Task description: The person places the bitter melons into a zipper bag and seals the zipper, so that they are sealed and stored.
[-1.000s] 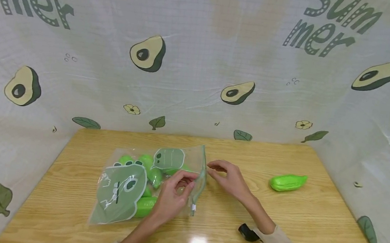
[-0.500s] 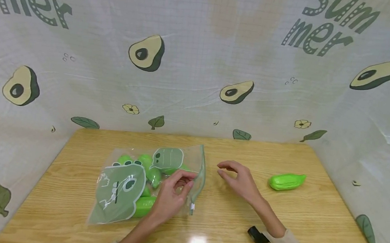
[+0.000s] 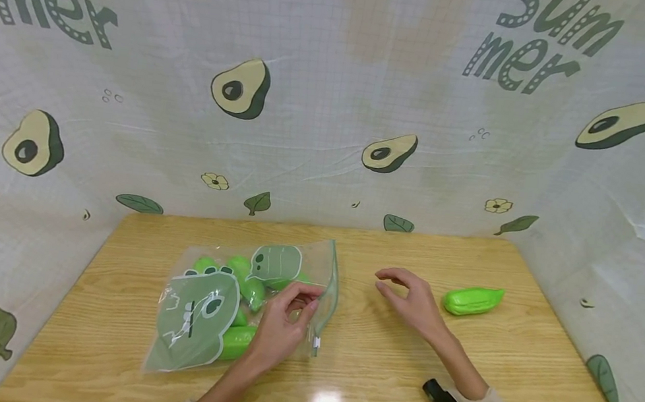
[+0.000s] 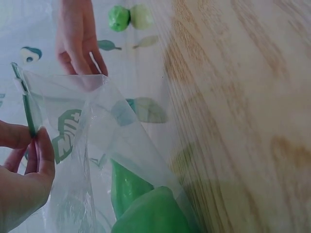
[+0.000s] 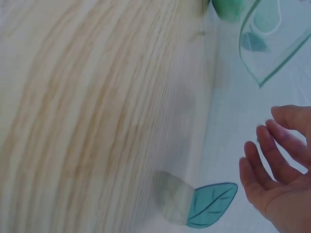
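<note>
A clear zip bag (image 3: 195, 319) with a green cartoon print lies on the table, its mouth gaping toward the right. Several green vegetable-shaped pieces (image 3: 238, 342) are inside it. My left hand (image 3: 283, 322) pinches the bag's green-edged mouth between thumb and fingers, as the left wrist view shows (image 4: 24, 170). To the right of the mouth, my right hand (image 3: 409, 300) hovers with loosely bent fingers and holds nothing. Just beyond it lies a bright green, ridged, tapered toy vegetable (image 3: 472, 301), outside the bag.
The wooden table (image 3: 372, 392) is backed and flanked by a pale cloth (image 3: 311, 93) printed with avocados and leaves. A white zip slider (image 3: 316, 343) sits at the near end of the bag's mouth. Each wrist carries a black strap mount (image 3: 440, 395).
My right hand has moved away from the bag's mouth, rightward toward the loose green vegetable. The left hand keeps its pinch on the bag's edge.
</note>
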The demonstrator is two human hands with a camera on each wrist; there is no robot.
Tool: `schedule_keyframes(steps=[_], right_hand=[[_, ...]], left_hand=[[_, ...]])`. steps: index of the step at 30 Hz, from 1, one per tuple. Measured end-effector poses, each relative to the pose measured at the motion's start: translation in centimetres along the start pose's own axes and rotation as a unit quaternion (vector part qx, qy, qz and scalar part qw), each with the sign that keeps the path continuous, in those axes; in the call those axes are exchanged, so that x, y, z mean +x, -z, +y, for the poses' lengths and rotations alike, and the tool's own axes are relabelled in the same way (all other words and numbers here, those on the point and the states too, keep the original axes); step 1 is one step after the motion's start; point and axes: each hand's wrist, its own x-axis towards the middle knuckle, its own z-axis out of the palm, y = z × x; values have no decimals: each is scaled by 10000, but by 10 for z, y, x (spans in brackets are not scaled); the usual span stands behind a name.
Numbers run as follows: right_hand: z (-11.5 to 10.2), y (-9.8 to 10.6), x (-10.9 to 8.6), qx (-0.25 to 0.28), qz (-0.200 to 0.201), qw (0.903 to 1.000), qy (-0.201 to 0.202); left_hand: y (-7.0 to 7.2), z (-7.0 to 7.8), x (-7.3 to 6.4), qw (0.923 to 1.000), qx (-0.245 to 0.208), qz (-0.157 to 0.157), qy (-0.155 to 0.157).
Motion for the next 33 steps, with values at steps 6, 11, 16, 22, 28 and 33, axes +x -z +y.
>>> schedule_keyframes(steps=[6, 11, 16, 22, 28, 33], right_hand=[[6, 9, -5, -99, 122, 9998, -98], [9, 18, -10, -87, 226, 9996, -160], [13, 25, -14, -208, 374, 9990, -152], [18, 35, -18, -356, 470, 9980, -226], [23, 46, -23, -370, 528, 9975, -301], [29, 55, -27, -478, 612, 9964, -333]], left_hand=[[0, 1, 0, 10000, -22, 16, -5], [0, 1, 0, 10000, -42, 19, -35], [0, 1, 0, 10000, -52, 14, -37], [0, 0, -1, 10000, -52, 25, -33], [0, 0, -2, 10000, -19, 27, -38], [0, 2, -1, 10000, 1, 28, -33]])
